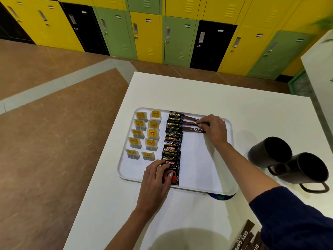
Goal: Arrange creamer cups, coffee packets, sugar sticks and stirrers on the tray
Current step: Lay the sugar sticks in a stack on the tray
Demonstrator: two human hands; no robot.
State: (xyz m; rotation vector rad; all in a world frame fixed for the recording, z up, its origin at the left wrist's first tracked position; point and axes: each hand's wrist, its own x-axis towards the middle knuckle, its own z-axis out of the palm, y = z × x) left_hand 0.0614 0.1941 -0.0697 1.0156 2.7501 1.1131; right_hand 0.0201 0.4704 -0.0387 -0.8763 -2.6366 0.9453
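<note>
A white tray (203, 170) lies on the white table. Two columns of yellow-labelled tea bags (144, 134) fill its left part. A column of overlapping black coffee packets (173, 139) runs down the middle. Three brown sugar sticks (193, 129) lie side by side at the top right of the tray. My right hand (213, 128) rests on their right ends, fingers pinched on them. My left hand (155, 177) presses its fingers on the nearest coffee packet (172, 170) at the tray's front edge.
Two dark mugs (288, 161) stand on the table to the right of the tray. More brown sugar sticks (246, 237) lie at the near right table edge. A dark round object (220, 197) peeks from under the tray's front rim. Lockers line the far wall.
</note>
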